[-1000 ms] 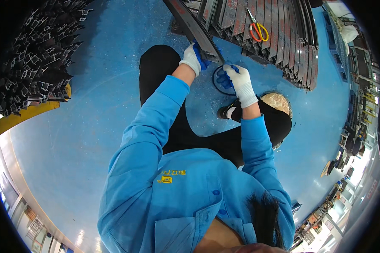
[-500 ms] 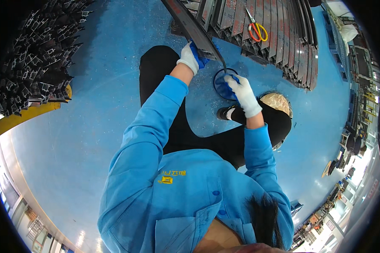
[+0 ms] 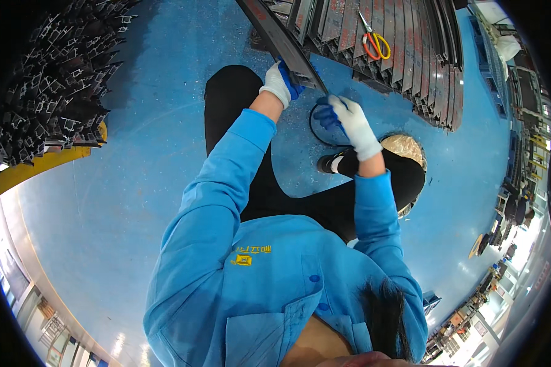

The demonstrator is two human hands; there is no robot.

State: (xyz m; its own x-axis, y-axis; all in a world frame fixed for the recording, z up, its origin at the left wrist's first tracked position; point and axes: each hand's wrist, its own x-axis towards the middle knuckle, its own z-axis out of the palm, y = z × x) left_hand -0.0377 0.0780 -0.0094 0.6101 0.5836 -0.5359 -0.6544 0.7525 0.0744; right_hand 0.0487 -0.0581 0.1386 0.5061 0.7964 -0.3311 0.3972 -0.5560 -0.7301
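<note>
My left hand (image 3: 280,84), in a white glove with a blue palm, is closed around the near end of a long dark profile (image 3: 284,52). The profile slants away toward the far side. At its near end, my right hand (image 3: 351,124), gloved the same way, is closed on a thin black flexible strip. Below the fingers, this black strip (image 3: 312,125) hangs in a loose loop over the floor. The fingertips of the right hand are partly hidden, so their exact grip is hard to see.
Stacked dark profiles (image 3: 404,76) lie at the far right, with red-and-yellow-handled scissors (image 3: 374,44) on top. A larger pile of profiles (image 3: 46,85) fills the far left above a yellow support (image 3: 49,164). Small shavings dot the blue floor (image 3: 147,153).
My right hand has shifted slightly, its fingers rising to the profile's near end. The strip's loop has changed shape. My left hand keeps its hold on the profile.
</note>
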